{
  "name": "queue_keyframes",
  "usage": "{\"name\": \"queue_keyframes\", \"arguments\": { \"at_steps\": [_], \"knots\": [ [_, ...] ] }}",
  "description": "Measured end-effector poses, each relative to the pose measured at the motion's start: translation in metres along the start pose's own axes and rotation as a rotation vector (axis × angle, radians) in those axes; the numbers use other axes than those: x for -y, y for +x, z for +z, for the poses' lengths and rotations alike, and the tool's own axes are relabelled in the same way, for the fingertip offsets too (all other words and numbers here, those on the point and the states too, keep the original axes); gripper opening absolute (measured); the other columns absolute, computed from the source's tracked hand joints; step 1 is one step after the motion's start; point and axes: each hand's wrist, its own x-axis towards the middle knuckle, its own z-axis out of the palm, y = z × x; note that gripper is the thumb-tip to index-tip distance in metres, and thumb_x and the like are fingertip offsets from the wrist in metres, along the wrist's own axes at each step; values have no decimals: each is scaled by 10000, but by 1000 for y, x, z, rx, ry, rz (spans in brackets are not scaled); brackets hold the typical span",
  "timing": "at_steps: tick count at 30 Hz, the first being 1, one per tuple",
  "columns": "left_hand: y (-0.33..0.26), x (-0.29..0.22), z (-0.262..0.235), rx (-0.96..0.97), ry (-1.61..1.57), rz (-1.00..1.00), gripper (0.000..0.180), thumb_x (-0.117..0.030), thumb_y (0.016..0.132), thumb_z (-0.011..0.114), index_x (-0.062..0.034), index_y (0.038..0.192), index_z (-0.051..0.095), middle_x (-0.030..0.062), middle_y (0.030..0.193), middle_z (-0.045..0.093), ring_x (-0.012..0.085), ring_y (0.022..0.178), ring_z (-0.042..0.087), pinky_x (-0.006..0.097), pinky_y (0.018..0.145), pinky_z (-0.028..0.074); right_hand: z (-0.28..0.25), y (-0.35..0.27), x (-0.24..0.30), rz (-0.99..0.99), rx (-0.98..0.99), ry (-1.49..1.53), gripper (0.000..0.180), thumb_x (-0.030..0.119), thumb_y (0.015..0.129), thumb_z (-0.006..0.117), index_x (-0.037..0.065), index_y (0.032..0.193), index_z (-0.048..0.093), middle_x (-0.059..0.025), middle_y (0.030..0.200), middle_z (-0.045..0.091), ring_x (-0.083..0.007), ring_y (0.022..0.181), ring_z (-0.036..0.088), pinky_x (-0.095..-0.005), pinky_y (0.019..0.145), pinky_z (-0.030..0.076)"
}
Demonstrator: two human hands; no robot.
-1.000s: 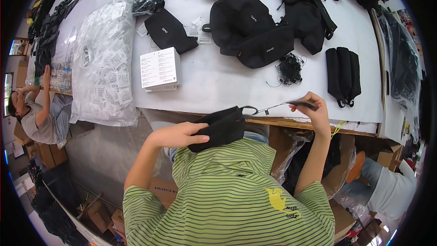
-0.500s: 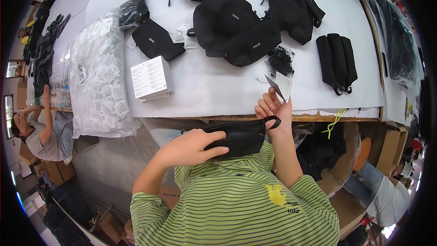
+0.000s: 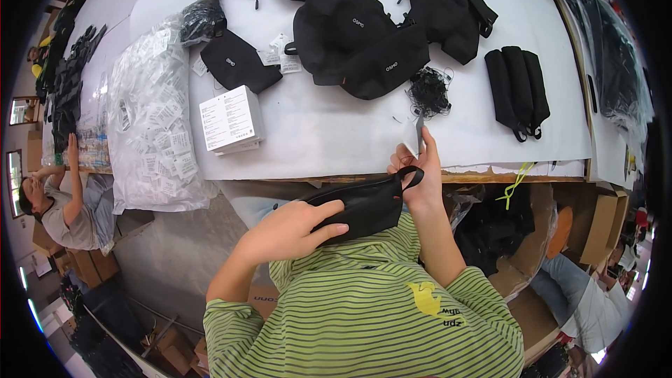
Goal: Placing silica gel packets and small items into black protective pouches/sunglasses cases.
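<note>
In front of my chest, my left hand point(image 3: 302, 227) grips a small black zip pouch point(image 3: 367, 213) by its left end, thumb on the near face. A black loop sticks out from the pouch's right end. My right hand point(image 3: 422, 175) is raised beside that loop and pinches a white and grey paper hang tag point(image 3: 414, 140), which stands almost edge-on. Any string on the tag is too fine to make out. Just beyond the tag, a tangle of black tag strings point(image 3: 428, 91) lies on the white table.
Black pouches point(image 3: 350, 35) are heaped at the back, with several more point(image 3: 516, 91) side by side at right. A stack of white printed cards point(image 3: 229, 122) stands at left, beside a clear bag of labels point(image 3: 155, 119). A co-worker point(image 3: 66, 203) sits far left.
My right hand has turned the hang tag from facing me to nearly edge-on and shifted it slightly left. The pouch's loop end has swung a little left and up. My left hand keeps its grip.
</note>
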Motion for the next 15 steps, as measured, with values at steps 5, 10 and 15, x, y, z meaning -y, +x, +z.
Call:
{"name": "queue_keyframes", "arguments": {
  "at_steps": [5,10,15],
  "knots": [
    [0,-5,1,45,4,-3,299,-349,936,527,-53,985,526,165,563,507,338,517,526,399,486,387,-6,2,-5,74,91,32,324,438,942,473,140,832,535,28,579,311,-96,458,272,-243,427,203],
    [-1,-8,0,109,8,7,278,-344,938,522,-72,996,520,162,545,499,343,510,519,414,493,387,-3,0,2,169,103,-1,323,473,915,524,153,890,499,26,588,350,-81,412,230,-231,409,193],
    [-1,-7,-2,22,105,92,269,-339,919,548,-70,937,548,148,591,524,335,555,538,414,521,418,6,-7,21,-284,241,-359,174,277,908,622,122,858,564,89,531,329,-34,436,207,-223,420,156]
  ]
}}
